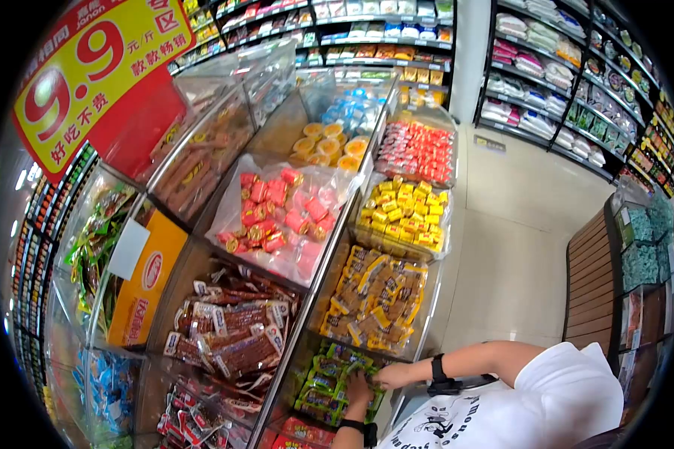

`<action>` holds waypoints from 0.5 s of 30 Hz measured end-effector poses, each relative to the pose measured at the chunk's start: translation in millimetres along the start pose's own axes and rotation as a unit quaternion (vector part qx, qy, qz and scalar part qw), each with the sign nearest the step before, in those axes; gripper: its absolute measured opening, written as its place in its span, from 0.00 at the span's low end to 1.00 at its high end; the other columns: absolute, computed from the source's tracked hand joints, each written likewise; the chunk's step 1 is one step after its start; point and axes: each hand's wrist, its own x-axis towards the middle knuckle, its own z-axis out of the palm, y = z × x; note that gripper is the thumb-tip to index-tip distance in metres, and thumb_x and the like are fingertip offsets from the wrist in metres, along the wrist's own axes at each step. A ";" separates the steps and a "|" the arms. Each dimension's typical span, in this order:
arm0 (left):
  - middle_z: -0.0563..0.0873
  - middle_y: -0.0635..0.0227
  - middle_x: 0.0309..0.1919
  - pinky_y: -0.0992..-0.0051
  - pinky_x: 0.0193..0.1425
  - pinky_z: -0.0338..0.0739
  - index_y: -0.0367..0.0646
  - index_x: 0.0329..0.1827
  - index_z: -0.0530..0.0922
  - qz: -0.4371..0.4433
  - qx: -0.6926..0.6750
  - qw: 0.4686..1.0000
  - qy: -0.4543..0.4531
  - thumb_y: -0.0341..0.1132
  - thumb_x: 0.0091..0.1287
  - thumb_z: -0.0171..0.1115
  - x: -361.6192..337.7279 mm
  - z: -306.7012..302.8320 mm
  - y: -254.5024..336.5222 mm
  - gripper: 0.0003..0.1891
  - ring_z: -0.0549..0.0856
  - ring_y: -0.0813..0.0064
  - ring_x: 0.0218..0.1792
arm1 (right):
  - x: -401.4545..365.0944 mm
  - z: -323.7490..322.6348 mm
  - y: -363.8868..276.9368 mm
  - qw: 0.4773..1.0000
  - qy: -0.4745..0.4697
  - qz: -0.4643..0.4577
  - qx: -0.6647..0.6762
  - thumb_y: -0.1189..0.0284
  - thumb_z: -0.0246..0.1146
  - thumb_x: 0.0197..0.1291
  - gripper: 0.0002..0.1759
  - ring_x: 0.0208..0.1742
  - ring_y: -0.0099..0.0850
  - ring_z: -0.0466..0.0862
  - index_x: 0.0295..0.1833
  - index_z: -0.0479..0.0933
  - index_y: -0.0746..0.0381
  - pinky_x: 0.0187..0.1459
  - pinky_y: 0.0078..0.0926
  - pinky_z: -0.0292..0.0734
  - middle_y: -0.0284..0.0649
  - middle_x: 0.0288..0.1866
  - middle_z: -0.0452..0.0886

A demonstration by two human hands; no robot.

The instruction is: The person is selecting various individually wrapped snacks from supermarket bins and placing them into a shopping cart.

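My left hand [358, 393] is over a bin of green snack packets [320, 385], its fingers stretched out on them. Close beside it, my right hand [394, 375] reaches in from the right with fingers curled down at a green packet; the fingertips are partly hidden. Dark bands circle both wrists. Above this bin in the view lies a bin of brown and yellow snack packets [374, 299]. Red packets [299, 432] lie just below the green ones.
Clear dividers separate the bins. Yellow-wrapped sweets [404, 213], red-wrapped sweets [269, 213] and brown sausage-like sticks [232, 329] fill others. A red and yellow price sign [90, 82] stands upper left. A pale tiled aisle [509, 224] runs along the right, before a wood-slatted stand [588, 277].
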 end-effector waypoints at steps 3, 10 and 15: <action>0.57 0.59 0.57 0.62 0.53 0.64 0.49 0.57 0.56 -0.039 0.051 0.994 -0.086 0.35 0.42 0.66 14.9 -6.4 3.5 0.38 0.58 0.56 0.57 | -27.3 -3.4 8.1 0.996 0.072 -0.041 0.033 0.66 0.51 0.50 0.16 0.37 0.47 0.74 0.44 0.67 0.63 0.37 0.41 0.68 0.49 0.33 0.74; 0.60 0.55 0.55 0.63 0.55 0.62 0.42 0.57 0.56 -0.102 0.027 0.988 -0.113 0.29 0.48 0.58 -20.7 -73.3 63.0 0.31 0.61 0.56 0.55 | -129.0 -41.2 54.4 0.968 0.233 0.035 0.089 0.66 0.50 0.52 0.14 0.39 0.44 0.74 0.43 0.68 0.61 0.39 0.37 0.69 0.46 0.37 0.74; 0.64 0.52 0.52 0.63 0.51 0.64 0.41 0.55 0.60 -0.092 -0.076 0.991 0.059 0.31 0.50 0.55 -15.7 -65.4 72.5 0.27 0.66 0.55 0.51 | -214.1 -63.5 126.2 0.948 0.285 0.138 0.019 0.65 0.51 0.52 0.14 0.39 0.42 0.75 0.43 0.69 0.60 0.39 0.35 0.70 0.44 0.36 0.75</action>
